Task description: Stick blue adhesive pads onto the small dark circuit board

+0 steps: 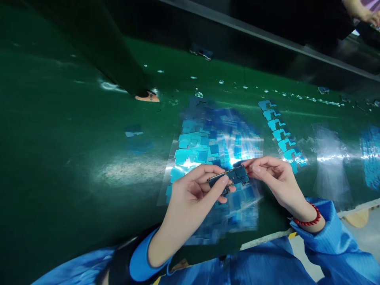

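— What's spread over that green belt [74, 158]?

— A clear sheet [213, 150] of blue stickers at centre frame, and a strip of the same [280, 134] to its right.

— And the hands?

— Low in the middle. The left hand [192, 198] pinches one end of a small circuit board [233, 176], thumb on top; the right hand [274, 178] grips the other end with its fingertips.

— What does the board look like?

— Dark, narrow, oblong, with blue patches on its face and a thin metal edge. It's held just above the sheet.

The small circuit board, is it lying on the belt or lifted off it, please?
Lifted off: the small circuit board is pinched between the left hand and right hand, above the clear sheets of blue stickers.
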`<state>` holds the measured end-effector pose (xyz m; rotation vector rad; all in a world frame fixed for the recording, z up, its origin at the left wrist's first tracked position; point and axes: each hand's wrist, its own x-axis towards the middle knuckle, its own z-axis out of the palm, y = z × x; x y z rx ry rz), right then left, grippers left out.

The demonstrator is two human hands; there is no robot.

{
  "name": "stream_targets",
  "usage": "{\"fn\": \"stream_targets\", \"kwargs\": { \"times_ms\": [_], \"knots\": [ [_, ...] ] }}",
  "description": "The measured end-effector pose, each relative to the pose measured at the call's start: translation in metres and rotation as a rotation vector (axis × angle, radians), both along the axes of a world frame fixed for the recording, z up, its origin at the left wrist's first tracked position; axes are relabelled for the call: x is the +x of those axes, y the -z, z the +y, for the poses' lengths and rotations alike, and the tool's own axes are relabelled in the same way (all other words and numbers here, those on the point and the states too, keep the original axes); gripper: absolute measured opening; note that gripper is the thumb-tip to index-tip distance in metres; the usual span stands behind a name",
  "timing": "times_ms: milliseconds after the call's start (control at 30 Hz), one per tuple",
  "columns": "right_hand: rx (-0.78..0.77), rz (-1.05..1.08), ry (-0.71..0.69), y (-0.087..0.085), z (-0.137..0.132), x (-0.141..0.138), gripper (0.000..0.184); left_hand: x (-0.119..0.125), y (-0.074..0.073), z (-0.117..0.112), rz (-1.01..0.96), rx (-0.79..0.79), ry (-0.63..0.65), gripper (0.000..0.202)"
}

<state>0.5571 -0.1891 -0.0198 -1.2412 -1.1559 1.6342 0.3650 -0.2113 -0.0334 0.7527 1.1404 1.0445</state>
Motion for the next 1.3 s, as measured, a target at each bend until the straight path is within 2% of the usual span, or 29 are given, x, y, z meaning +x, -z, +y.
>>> {"fn": "stream_targets", "kwargs": {
  "times_ms": [100,267,400,533,667,800,900,1067,1300],
  "knots": [
    [0.01,-0.011,-0.007,0.001,-0.001,-0.002,0.009,0.0,-0.001,0.001,-0.003,-0.002,-0.004,0.013],
    [-0.035,0.014,-0.043,0.005,-0.002,-0.005,0.025,0.001,-0.008,0.002,-0.015,-0.05,0.027,0.019],
    [-0.023,0.022,-0.044,0.007,-0.002,-0.004,0.022,-0.001,-0.007,0.002,-0.027,-0.081,0.013,0.025],
    [-0.072,0.041,-0.123,0.008,-0.004,-0.005,0.025,-0.002,-0.004,0.004,-0.069,-0.068,-0.047,0.025],
    [-0.041,-0.009,-0.125,0.01,-0.004,-0.008,0.019,0.0,-0.006,0.005,-0.117,-0.148,-0.065,0.023],
    [0.056,-0.001,-0.01,0.011,0.0,-0.008,0.014,0.001,-0.009,0.002,-0.121,-0.196,0.042,0.023],
    [0.092,-0.002,0.011,0.009,0.002,-0.007,0.013,0.003,-0.008,0.001,-0.112,-0.179,0.158,0.025],
    [0.074,-0.004,-0.08,0.007,0.001,-0.007,0.015,0.007,-0.007,-0.001,-0.118,-0.254,0.366,0.027],
    [0.029,0.028,-0.21,0.006,0.0,-0.008,0.015,0.007,-0.004,-0.004,-0.126,-0.25,0.398,0.028]
  ]
}}
